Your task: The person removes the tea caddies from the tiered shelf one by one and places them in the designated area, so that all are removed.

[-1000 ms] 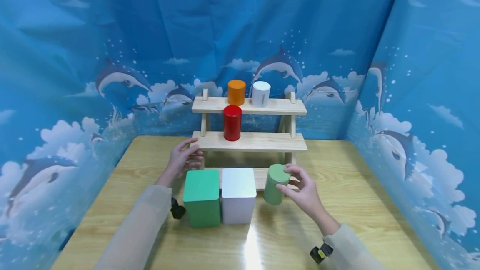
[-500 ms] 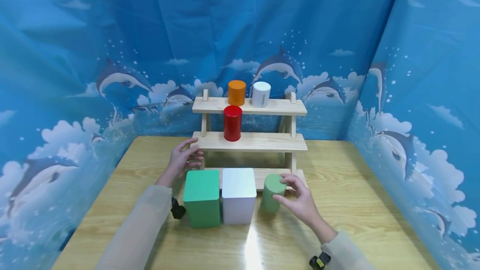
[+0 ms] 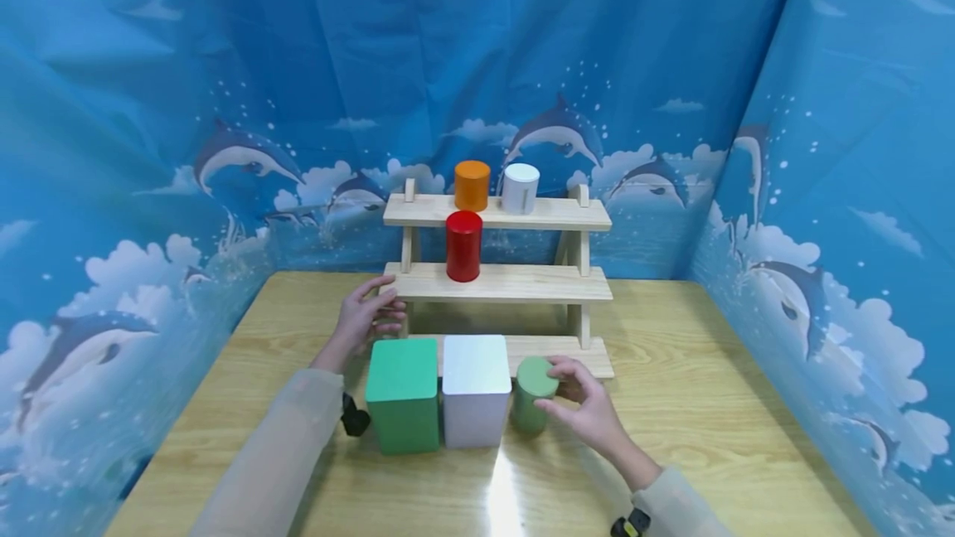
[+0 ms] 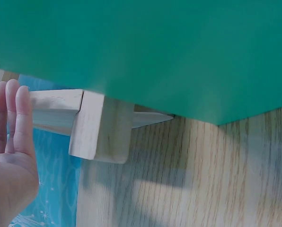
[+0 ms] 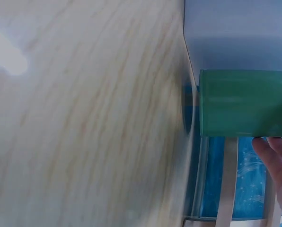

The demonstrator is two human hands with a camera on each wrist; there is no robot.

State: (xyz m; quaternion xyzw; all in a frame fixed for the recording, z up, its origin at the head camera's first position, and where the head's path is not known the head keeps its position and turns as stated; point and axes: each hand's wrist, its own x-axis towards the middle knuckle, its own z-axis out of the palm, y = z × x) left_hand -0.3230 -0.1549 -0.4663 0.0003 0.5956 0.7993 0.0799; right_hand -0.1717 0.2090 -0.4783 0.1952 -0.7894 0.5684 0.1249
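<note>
My right hand (image 3: pixel 589 408) pinches a green cylinder (image 3: pixel 531 413) between thumb and fingers at its upper right side. The cylinder is upright, right beside a white box (image 3: pixel 475 408). In the right wrist view, the fingertips lie along the cylinder's side (image 5: pixel 245 104), its base close over the tabletop. My left hand (image 3: pixel 361 317) is at the left end of the middle shelf of a wooden stand (image 3: pixel 540 280), its fingers straight and holding nothing. A green box (image 3: pixel 403 413) stands in front of that hand and fills the top of the left wrist view.
A red cylinder (image 3: pixel 464 247) stands on the middle shelf. On the top shelf are an orange cylinder (image 3: pixel 472 186) and a white cylinder (image 3: pixel 520 189). The two boxes partly hide the bottom shelf (image 3: pixel 574 350). A blue dolphin-print curtain (image 3: pixel 418 65) encloses the wooden table (image 3: pixel 671 346).
My right hand has carried the green cylinder left and nearer to me, down beside the white box. My left hand has stayed in place.
</note>
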